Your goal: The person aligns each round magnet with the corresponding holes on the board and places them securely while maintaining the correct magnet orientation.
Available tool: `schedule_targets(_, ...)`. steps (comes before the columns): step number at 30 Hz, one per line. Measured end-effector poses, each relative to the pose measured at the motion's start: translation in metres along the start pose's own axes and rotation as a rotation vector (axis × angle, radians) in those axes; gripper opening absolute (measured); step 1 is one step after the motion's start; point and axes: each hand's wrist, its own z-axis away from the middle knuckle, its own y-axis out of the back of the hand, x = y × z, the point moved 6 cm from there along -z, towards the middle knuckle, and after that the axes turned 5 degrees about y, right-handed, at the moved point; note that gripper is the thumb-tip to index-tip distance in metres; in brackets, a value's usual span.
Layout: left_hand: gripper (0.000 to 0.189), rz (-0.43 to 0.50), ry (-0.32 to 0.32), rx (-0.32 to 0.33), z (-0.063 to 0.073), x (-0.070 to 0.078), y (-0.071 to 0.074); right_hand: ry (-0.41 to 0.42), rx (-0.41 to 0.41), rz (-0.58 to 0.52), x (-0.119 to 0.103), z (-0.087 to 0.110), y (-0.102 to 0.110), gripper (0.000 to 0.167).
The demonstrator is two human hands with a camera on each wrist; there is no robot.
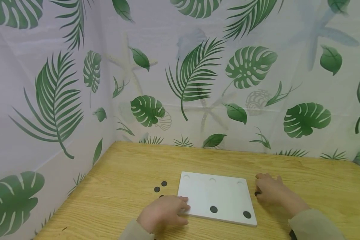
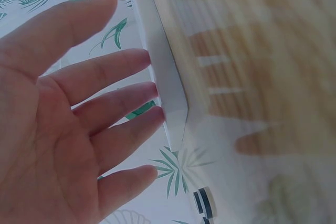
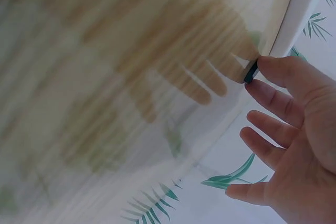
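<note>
Nearest are the pale sleeves [image 1: 316, 225] and the left hand [image 1: 166, 210], its fingers straight and spread, the tips touching the near-left part of the white board [image 1: 213, 195] and pinching nothing. That hand hides the corner, so whether anything sits beneath it cannot be told. If it pushes unevenly, the board could slide on the smooth tabletop [image 1: 108, 203].

Along the board's near side lie two black discs, the middle one [image 1: 213, 209] and the right one [image 1: 247, 214]. A dragging sleeve or finger could knock either out of place.

A little farther, just beyond the board's right edge, the right hand [image 1: 270, 189] pinches a black disc [image 3: 251, 71] between thumb and forefinger — the other fingers are spread apart, clear of it. The disc is thin and only the fingertips bear on it, so a slight roll of the thumb would probably flick it loose or turn it on edge.

On the left, loose discs lie on the tabletop: two in plain sight, [image 1: 164, 183] and [image 1: 157, 189], and one partly hidden behind the left hand. A backward sweep of that hand could scatter them.

Toward the far side, three shallow recesses [image 1: 212, 180] hold nothing; being shallow, they may let a disc set down off-centre rest tilted on the rim. Beyond hangs a leaf-print cloth [image 1: 195, 76].
</note>
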Motion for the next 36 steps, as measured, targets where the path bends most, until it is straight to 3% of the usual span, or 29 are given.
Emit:
schedule_targets(13,0.038,-0.021,-0.002,0.001,0.001,0.0,0.001,-0.014,-0.039,-0.021,0.001,-0.002,-0.003,0.018)
schedule_targets(26,0.039,0.006,0.011,-0.004,0.001,-0.002,0.0,0.039,0.02,-0.009,-0.009,-0.008,0.003,0.021)
schedule_targets(36,0.039,-0.017,-0.016,0.004,0.0,0.0,0.0,0.032,0.008,0.031,-0.008,-0.013,0.0,0.019)
